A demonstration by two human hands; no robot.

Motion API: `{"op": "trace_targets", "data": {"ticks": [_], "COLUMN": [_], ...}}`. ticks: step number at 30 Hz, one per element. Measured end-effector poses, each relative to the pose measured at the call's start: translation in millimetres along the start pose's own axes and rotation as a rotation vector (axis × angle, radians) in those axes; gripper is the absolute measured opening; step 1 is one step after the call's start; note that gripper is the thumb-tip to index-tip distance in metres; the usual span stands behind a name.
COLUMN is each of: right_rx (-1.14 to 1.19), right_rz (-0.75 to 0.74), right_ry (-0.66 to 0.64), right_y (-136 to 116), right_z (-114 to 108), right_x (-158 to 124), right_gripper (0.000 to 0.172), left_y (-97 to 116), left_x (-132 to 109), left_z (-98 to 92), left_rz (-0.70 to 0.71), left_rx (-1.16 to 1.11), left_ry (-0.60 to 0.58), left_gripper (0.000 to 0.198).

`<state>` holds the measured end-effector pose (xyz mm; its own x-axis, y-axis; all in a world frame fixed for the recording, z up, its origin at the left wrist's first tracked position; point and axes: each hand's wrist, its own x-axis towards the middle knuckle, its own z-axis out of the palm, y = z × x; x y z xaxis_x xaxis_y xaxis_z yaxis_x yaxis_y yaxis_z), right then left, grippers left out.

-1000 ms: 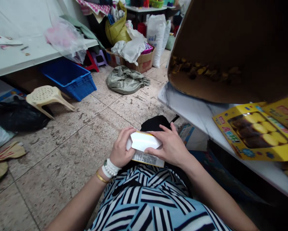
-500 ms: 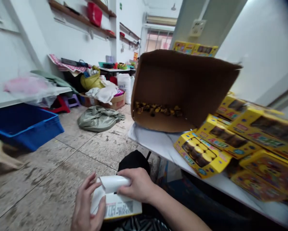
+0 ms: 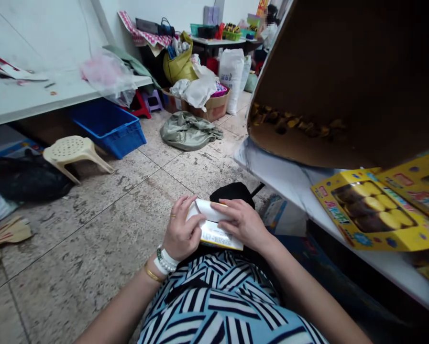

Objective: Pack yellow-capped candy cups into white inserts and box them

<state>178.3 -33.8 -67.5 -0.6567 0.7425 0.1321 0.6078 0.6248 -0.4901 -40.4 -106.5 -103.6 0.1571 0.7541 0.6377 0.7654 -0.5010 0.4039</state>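
Observation:
On my lap lies a small cardboard box [image 3: 219, 235], white with a yellow edge and printed text on the side facing me. Its white flap [image 3: 214, 210] is bent upward. My left hand [image 3: 183, 227] grips the box's left end, the thumb pressing near the flap. My right hand [image 3: 243, 222] closes over the right end, fingers lying on the flap. To the right, a yellow window box [image 3: 411, 234] of brown-and-yellow round pieces sits on the marbled table [image 3: 282, 167]. Behind it a large brown carton [image 3: 289, 155] lies on its side, several small brown-and-yellow pieces inside.
A cream stool [image 3: 72, 148] and a blue crate [image 3: 124, 136] stand on the floor at left, by a white table [image 3: 67, 91]. A grey-green bag [image 3: 189, 131] lies ahead. Filled sacks and cartons [image 3: 217, 105] are farther back. Someone is partly visible at the far table.
My view has swung right and down, so the lap and box show more fully. My left fingers, spread before, now close on the box end. My right hand lies flatter along the flap.

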Motion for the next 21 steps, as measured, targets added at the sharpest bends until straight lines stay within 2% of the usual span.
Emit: {"op": "trace_targets", "data": {"ticks": [4, 7, 11, 14, 15, 17, 19, 21], "right_rx": [-0.052, -0.071, -0.097, -0.150, -0.174, -0.202, -0.179, -0.100], "right_rz": [-0.004, -0.035, -0.076, -0.074, -0.068, -0.052, -0.040, -0.029], "right_ry": [0.003, -0.034, -0.161, -0.231, -0.242, -0.242, -0.226, -0.196], "right_y": [5.7, 4.0, -1.2, -1.5, -0.9, 1.0, 3.6, 6.0], "right_z": [0.3, -3.4, -14.3, -20.9, -21.8, -21.6, -19.0, -15.2], "right_x": [-0.5, -2.4, -5.4, -5.5, -5.2, -4.7, -4.9, -6.1], "right_gripper": [0.051, 0.046, 0.050, 0.051, 0.051, 0.050, 0.049, 0.049], "left_y": [2.1, 4.7, 10.3, 15.1, 16.0, 15.1, 9.7, 1.0], "left_x": [3.5, 3.9, 1.4, -1.3, -1.5, -0.2, 4.1, 10.6], "left_z": [-2.1, 1.2, 8.4, 11.3, 11.5, 10.9, 10.2, 9.9], "left_rz": [0.046, 0.011, -0.051, -0.105, -0.180, -0.421, -0.660, -0.776], "left_rx": [0.009, -0.005, -0.025, -0.087, -0.142, -0.291, -0.438, -0.523], "left_ry": [-0.049, -0.064, 0.005, 0.053, 0.060, 0.058, 0.024, -0.041], "left_gripper": [0.030, 0.025, 0.016, 0.027, 0.033, 0.040, 0.039, 0.040]}}
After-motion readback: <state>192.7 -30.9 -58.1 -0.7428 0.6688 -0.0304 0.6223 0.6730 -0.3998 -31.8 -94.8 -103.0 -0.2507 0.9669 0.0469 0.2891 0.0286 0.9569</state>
